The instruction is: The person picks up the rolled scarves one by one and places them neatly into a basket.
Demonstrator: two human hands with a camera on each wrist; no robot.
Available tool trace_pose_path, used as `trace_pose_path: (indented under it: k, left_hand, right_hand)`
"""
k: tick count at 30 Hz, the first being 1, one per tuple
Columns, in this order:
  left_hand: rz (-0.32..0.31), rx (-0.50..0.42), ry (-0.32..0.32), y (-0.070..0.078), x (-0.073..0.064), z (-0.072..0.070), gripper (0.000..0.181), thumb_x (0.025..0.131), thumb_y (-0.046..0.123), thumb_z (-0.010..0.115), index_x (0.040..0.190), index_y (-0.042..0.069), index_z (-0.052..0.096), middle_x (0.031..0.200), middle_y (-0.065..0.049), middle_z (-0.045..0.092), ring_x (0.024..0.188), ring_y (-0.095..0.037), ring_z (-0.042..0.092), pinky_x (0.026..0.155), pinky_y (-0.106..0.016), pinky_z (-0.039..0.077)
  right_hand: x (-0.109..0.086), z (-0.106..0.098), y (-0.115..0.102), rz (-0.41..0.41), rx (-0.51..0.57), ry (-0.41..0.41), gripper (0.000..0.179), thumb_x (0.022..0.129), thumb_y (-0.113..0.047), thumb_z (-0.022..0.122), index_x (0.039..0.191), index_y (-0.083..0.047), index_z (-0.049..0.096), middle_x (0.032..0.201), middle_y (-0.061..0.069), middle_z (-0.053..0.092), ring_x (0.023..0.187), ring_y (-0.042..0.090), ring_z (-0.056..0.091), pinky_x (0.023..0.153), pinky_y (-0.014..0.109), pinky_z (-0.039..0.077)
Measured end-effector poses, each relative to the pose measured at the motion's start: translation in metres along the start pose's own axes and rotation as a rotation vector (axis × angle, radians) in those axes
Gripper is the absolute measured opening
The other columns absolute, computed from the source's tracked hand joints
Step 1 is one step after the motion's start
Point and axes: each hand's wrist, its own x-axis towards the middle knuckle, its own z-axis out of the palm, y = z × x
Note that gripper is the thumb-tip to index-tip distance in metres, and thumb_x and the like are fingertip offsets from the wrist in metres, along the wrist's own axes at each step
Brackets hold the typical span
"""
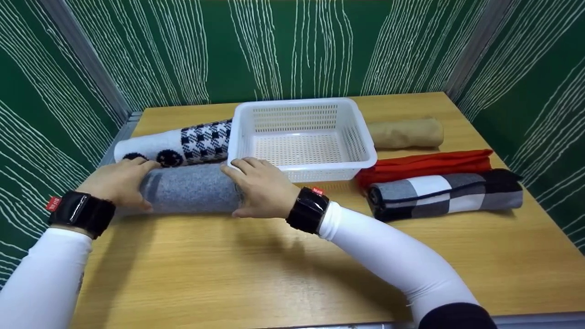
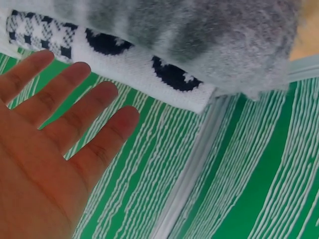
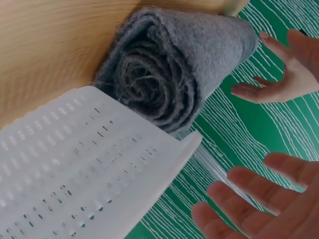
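Observation:
A fuzzy grey rolled scarf lies across the left part of the table, its spiral end beside the basket in the right wrist view. My left hand is at the roll's left end, fingers spread and relaxed; the left wrist view shows the fingers apart from the cloth. At the opposite end, my right hand has its fingers extended near the white plastic basket's front corner. Neither hand grips the roll. Just behind it lies a black-and-white patterned knit roll.
The white slotted basket stands mid-table with nothing in it. To its right are a tan rolled cloth, a red folded cloth and a checkered rolled cloth. Green panels with white streaks enclose the table.

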Motion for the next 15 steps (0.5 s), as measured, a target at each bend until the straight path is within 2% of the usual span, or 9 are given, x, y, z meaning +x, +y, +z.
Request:
trace_pose_path:
  k: [7, 15]
  left_hand:
    - [-0.013, 0.019, -0.002, -0.006, 0.0, 0.006, 0.102, 0.068, 0.03, 0.099, 0.156, 0.006, 0.053, 0.153, -0.03, 0.055, 0.135, -0.056, 0.056, 0.108, -0.08, 0.044]
    - [0.02, 0.059, 0.049, -0.012, 0.0, 0.012, 0.098, 0.065, 0.027, 0.097, 0.15, 0.001, 0.057, 0.146, -0.03, 0.061, 0.129, -0.054, 0.062, 0.103, -0.076, 0.05]
  right_hand:
    - [0.003, 0.001, -0.006, -0.006, 0.007, -0.019, 0.107, 0.084, -0.061, 0.088, 0.166, -0.01, 0.041, 0.16, 0.015, 0.054, 0.146, 0.035, 0.054, 0.118, 0.051, 0.052]
    - [0.007, 0.001, -0.01, -0.02, 0.015, -0.038, 0.107, 0.085, -0.059, 0.089, 0.166, -0.009, 0.04, 0.164, 0.017, 0.051, 0.148, 0.036, 0.053, 0.125, 0.05, 0.046]
